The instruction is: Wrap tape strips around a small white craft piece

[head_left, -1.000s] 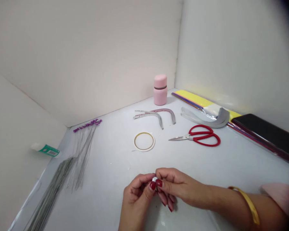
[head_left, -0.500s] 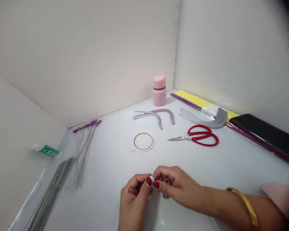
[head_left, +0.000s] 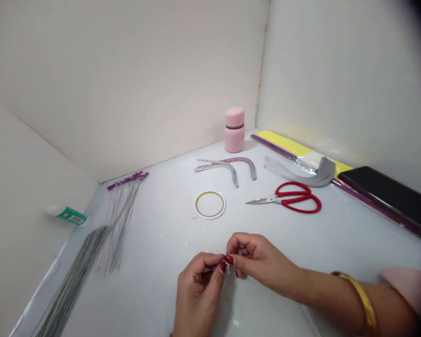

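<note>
My left hand (head_left: 198, 290) and my right hand (head_left: 256, 260) meet low in the middle of the view, just above the white table (head_left: 161, 243). Both pinch a tiny white piece (head_left: 227, 267) between thumbs and forefingers; the red nails nearly hide it. The other fingers are curled in. A gold bangle (head_left: 363, 297) rides on my right forearm. A thin ring of tape (head_left: 210, 205) lies flat on the table a short way beyond my hands.
Red-handled scissors (head_left: 289, 199) lie right of the tape ring. Behind them are curved strips (head_left: 228, 166), a pink jar (head_left: 234, 130), a clear packet (head_left: 301, 169), coloured sheets (head_left: 284, 142) and a dark sheet (head_left: 389, 194). Wire stems (head_left: 91, 248), purple-tipped stamens (head_left: 128, 180) and a glue tube (head_left: 68, 215) lie at left.
The white piece shows less between my fingertips than before. My right hand has shifted slightly up and my fingers have turned around the piece.
</note>
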Tool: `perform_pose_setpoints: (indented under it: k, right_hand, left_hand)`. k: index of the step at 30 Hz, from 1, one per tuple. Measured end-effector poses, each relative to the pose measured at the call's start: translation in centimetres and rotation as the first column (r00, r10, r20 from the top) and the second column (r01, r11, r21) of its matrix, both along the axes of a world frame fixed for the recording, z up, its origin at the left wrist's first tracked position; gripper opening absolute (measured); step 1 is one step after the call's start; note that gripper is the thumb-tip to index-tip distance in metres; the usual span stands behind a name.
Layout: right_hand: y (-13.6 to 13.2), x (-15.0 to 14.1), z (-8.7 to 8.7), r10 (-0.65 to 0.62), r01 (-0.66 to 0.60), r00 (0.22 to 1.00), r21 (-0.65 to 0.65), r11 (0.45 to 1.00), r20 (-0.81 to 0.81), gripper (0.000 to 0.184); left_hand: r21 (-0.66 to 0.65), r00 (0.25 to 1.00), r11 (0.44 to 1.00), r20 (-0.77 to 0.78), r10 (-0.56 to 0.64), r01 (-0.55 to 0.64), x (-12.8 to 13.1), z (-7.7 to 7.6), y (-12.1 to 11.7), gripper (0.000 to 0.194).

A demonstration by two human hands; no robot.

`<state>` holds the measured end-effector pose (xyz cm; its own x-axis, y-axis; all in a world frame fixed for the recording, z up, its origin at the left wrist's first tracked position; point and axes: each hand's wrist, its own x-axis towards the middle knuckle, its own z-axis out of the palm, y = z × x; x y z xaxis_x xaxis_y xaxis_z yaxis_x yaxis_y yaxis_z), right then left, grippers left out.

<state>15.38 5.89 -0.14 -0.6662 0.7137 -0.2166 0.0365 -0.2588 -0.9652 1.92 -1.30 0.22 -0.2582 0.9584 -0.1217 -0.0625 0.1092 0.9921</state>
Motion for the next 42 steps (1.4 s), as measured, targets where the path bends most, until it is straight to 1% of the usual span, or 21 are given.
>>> perform_pose_setpoints:
  k: [3,6,8,9,10,12,15,19,22,26,29,31,33,35,38,42]
  right_hand:
    - [0.2,0.0,0.2,0.045,-0.045,0.999,-0.006,0.999,0.006,0.022]
    - [0.4,0.2,0.3,0.101,-0.101,0.995,-0.035,0.994,0.002,0.027]
    - [0.5,0.2,0.3,0.111,-0.112,0.994,-0.064,0.992,-0.02,0.03]
    - [0.6,0.2,0.3,0.112,-0.115,0.993,-0.077,0.99,-0.034,0.031]
    - [0.6,0.2,0.3,0.112,-0.115,0.993,-0.085,0.99,-0.043,0.032]
    - [0.5,0.2,0.3,0.116,-0.12,0.992,-0.092,0.989,-0.045,0.033]
    - [0.5,0.1,0.3,0.122,-0.123,0.992,-0.096,0.988,-0.018,0.035]
    - [0.4,0.1,0.3,0.128,-0.131,0.991,-0.108,0.985,-0.039,0.034]
    - [0.5,0.2,0.3,0.132,-0.139,0.989,-0.147,0.979,-0.061,0.033]
    - [0.8,0.2,0.5,0.163,-0.173,0.984,-0.179,0.969,-0.069,0.031]
    - [1.0,0.3,0.4,0.181,-0.195,0.98,-0.199,0.96,-0.089,0.031]
    - [0.9,0.3,0.3,0.174,-0.191,0.98,-0.201,0.961,-0.1,0.031]
    - [0.7,0.3,0.1,0.153,-0.167,0.984,-0.164,0.972,-0.092,0.032]
    - [0.4,0.3,0.0,0.144,-0.149,0.987,-0.087,0.985,-0.07,0.035]
    - [0.1,0.4,0.0,0.153,-0.153,0.988,0.04,0.987,-0.022,0.035]
    - [-0.1,0.5,0.0,0.164,-0.172,0.985,0.184,0.968,0.059,0.033]
  left_hand:
    - [0.013,0.998,0.999,-0.046,-0.032,0.033,-0.3,-0.2,0.0,0.012]
    - [0.006,0.999,0.999,-0.013,-0.048,0.048,-0.4,-0.5,0.1,0.014]
    - [0.021,0.998,0.998,0.013,-0.054,0.053,-0.3,-0.7,0.1,0.015]
    - [0.038,0.999,0.998,0.0,-0.052,0.052,-0.3,-0.8,0.0,0.017]
    - [0.059,0.998,0.997,-0.038,-0.044,0.046,-0.2,-0.8,0.0,0.018]
    - [0.112,0.985,0.993,-0.172,-0.011,0.031,0.0,-0.9,-0.2,0.018]
    - [0.18,0.933,0.983,-0.358,0.044,0.022,0.1,-0.8,-0.4,0.011]
    - [0.214,0.89,0.976,-0.452,0.057,0.046,-0.1,-0.6,-0.5,0.013]
    - [0.23,0.879,0.97,-0.475,0.046,0.074,-0.2,-0.5,-0.4,0.015]
    - [0.251,0.886,0.963,-0.463,0.028,0.101,-0.4,-0.6,-0.3,0.019]
    - [0.229,0.906,0.969,-0.422,0.015,0.091,-0.4,-0.7,-0.4,0.018]
    - [0.208,0.92,0.977,-0.392,0.031,0.055,-0.4,-0.8,-0.4,0.017]
    - [0.196,0.925,0.98,-0.373,0.066,0.009,-0.3,-0.9,-0.4,0.016]
    - [0.193,0.924,0.981,-0.373,0.089,-0.016,-0.3,-0.9,-0.4,0.016]
    - [0.21,0.906,0.978,-0.417,0.069,0.022,-0.3,-1.0,-0.4,0.017]
    - [0.24,0.877,0.967,-0.478,0.041,0.086,-0.3,-1.0,-0.4,0.019]
